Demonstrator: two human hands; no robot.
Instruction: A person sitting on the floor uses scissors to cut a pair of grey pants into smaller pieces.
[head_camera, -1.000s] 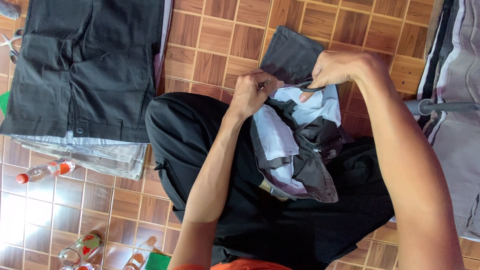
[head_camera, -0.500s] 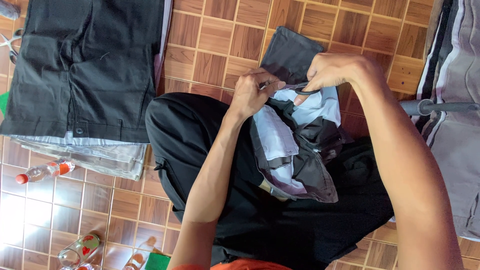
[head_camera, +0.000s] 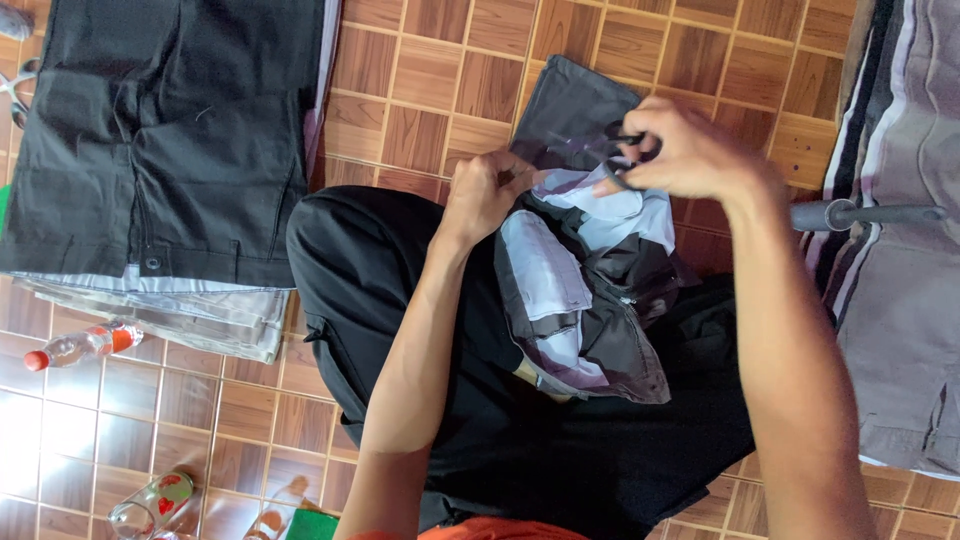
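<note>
The left hand (head_camera: 480, 195) pinches the edge of the dark trousers (head_camera: 590, 290). The right hand (head_camera: 690, 150) grips small scissors (head_camera: 625, 160) just beside it. Bare tiled floor (head_camera: 430, 90) lies beyond.

Dark grey trousers with white pocket lining (head_camera: 590, 300); black-handled scissors (head_camera: 625, 165); folded black trousers stack (head_camera: 170, 140); brown wood-pattern floor tiles (head_camera: 440, 80); clear bottle with red cap (head_camera: 75, 346); grey striped cloth (head_camera: 900, 200)
</note>
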